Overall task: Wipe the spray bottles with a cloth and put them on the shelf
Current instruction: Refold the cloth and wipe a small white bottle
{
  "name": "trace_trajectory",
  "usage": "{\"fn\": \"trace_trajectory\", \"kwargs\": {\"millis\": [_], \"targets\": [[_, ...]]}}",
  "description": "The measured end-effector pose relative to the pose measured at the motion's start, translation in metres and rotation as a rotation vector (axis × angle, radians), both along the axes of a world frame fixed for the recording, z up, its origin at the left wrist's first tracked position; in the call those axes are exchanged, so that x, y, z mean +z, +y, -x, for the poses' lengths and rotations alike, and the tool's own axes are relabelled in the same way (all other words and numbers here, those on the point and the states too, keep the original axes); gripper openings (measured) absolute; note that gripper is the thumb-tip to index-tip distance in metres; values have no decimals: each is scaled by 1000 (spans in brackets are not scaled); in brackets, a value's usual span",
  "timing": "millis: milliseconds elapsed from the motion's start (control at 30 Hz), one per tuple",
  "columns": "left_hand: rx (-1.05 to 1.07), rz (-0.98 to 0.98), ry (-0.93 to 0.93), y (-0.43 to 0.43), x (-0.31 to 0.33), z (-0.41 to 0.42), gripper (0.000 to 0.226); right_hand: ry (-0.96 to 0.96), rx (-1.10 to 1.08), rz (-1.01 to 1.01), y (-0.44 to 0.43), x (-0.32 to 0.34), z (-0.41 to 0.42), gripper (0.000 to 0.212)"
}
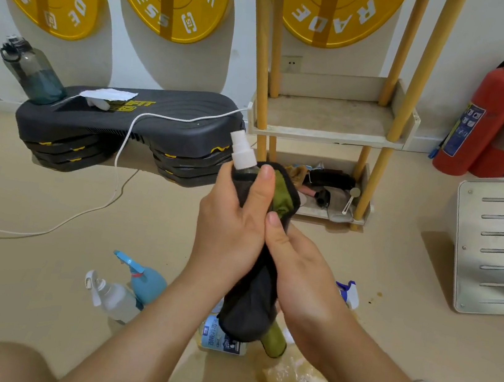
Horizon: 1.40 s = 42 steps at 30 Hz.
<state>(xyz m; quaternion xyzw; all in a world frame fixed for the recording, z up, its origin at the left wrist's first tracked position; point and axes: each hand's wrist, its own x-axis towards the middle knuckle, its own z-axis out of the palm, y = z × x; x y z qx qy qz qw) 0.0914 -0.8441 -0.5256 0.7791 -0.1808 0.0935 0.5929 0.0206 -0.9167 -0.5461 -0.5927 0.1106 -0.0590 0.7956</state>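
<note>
Starting at the left, we have a grey water bottle (31, 69) standing on the black step platform (130, 128). On the floor (378, 273) nearer us sit a clear trigger spray bottle (114, 297) and a blue spray bottle (147, 283), side by side. At centre, our left hand (233, 220) has its grip clamped round the small spray bottle (243, 154), whose white cap pokes out above the dark cloth (256, 288) wrapped about it. Our right hand (300, 275) has its grip closed on the cloth lower down. Beyond stands the shelf (329, 117) with its yellow posts, and at far right two red fire extinguishers (488, 110).
</note>
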Motion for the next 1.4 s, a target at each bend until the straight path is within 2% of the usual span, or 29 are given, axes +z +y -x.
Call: {"fn": "trace_trajectory", "kwargs": {"millis": [100, 167, 267, 333, 500, 567, 667, 767, 800, 900, 967, 1000, 1100, 1133, 1200, 1300, 1400], "targets": [[-37, -8, -1, -1, -4, 2, 43, -18, -16, 16, 0, -1, 2, 33], [-76, 26, 48, -1, -1, 3, 43, -20, -34, 37, 0, -4, 3, 39], [-257, 232, 339, 3, 14, -1, 30, -3, 72, 28, -6, -3, 4, 54], [-358, 330, 477, 4, 19, -1, 32, 22, 142, 117, -12, 0, 4, 54], [-349, 135, 301, -7, -1, 12, 39, 50, -11, 473, -13, -4, 2, 21], [-394, 76, 247, -7, -12, 9, 36, 73, -62, 650, -16, -4, 2, 17], [-425, 71, 285, -4, -15, 10, 30, 117, -53, 898, -21, 5, 4, 17], [-334, 36, 245, -1, -15, 8, 34, 135, 13, 1194, -28, 22, 6, 19], [-309, -2, 216, 0, -13, 8, 37, 120, 23, 1237, -30, 27, 7, 19], [-278, -87, 167, 1, -9, 6, 40, 133, 72, 1184, -41, 37, 6, 18], [-261, -130, 155, 2, -6, 6, 44, 153, 30, 1152, -53, 41, 4, 19], [-251, -153, 146, 2, -6, 6, 45, 156, -14, 1065, -60, 43, 3, 17], [-281, -239, 62, 2, -5, 11, 54, 108, -5, 456, -66, 44, 2, 15], [-314, -277, 21, 1, -4, 15, 61, 60, -32, 328, -64, 42, 1, 15], [-378, -351, -52, 0, 0, 19, 66, -22, -130, 209, -59, 37, 0, 18], [-418, -426, -146, 9, 7, 9, 54, -58, -175, 190, -60, 33, -3, 19], [-278, -263, -59, 19, 17, -4, 41, -84, -163, 443, -70, 35, -2, 18]]}}
